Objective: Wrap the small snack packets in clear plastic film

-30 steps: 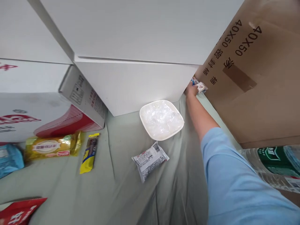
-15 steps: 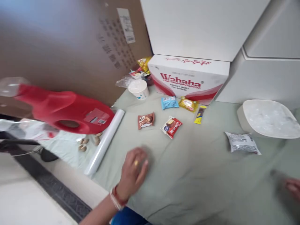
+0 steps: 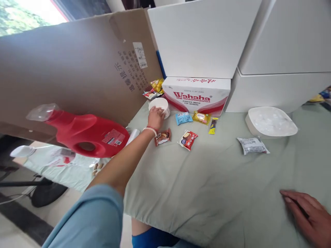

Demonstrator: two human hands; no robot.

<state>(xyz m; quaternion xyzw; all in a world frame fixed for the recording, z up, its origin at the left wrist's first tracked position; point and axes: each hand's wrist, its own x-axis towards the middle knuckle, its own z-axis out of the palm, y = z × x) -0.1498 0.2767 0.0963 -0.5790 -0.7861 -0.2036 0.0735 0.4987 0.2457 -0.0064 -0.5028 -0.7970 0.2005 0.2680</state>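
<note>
My left hand point(image 3: 156, 119) reaches across the cloth-covered table to a white paper cup point(image 3: 158, 103). Its fingers are closed at the cup's near rim, covering part of its front. Just below that wrist lies a brown snack packet point(image 3: 163, 137), partly behind my forearm. A red and white snack packet point(image 3: 188, 140) is to its right. Behind them are a blue packet point(image 3: 183, 118), a yellow packet point(image 3: 201, 117) and a slim yellow and dark packet point(image 3: 213, 126). My right hand point(image 3: 309, 215) rests at the lower right, fingers stretched out, holding nothing.
A Wahaha carton point(image 3: 196, 96) stands at the back. A red jug point(image 3: 90, 134) lies on the left near a white roll point(image 3: 132, 136). On the right are a white tub point(image 3: 271, 132) and a silvery packet point(image 3: 253, 145). Cardboard point(image 3: 77, 69) borders the left.
My left hand has moved forward from the table's near part to the paper cup. My right hand has come further into view. The camera view has shifted.
</note>
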